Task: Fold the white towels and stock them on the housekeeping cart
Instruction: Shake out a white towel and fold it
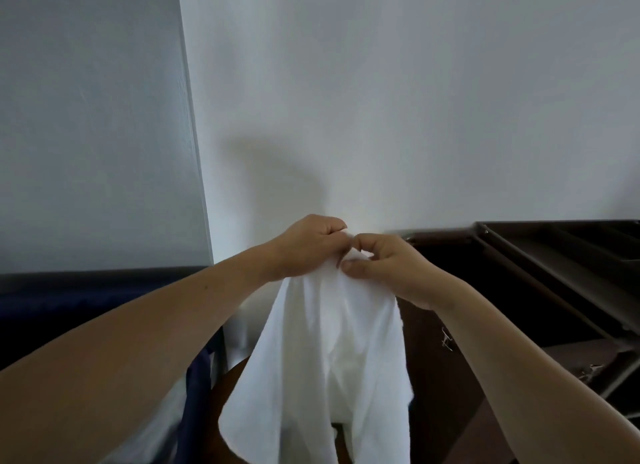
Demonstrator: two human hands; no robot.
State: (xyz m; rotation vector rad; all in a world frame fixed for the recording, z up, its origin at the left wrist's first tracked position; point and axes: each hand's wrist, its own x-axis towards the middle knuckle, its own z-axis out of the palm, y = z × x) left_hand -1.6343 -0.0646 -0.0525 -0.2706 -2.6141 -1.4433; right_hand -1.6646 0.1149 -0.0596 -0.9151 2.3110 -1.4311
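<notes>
Our left forearm point(121, 342) fills the lower left of the frame and our right forearm point(536, 359) the lower right, both reaching inward to meet at the centre. Between them the white towel point(322, 342) hangs from the hands straight down to the bottom edge. Its long axis runs vertically, bunched at the top and flaring loose below, and it is not yet folded. From right of centre out to the right edge stands the dark housekeeping cart point(554, 255), its rails just beyond our right wrist, so we judge the right hand the nearer for stocking. The left hand point(308, 245) and right hand point(384, 266) sit side by side, knuckles almost touching, each with fingers curled and pinching the towel's gathered top. We judge the next move turns on sliding them apart along that top edge to find the corners.
</notes>
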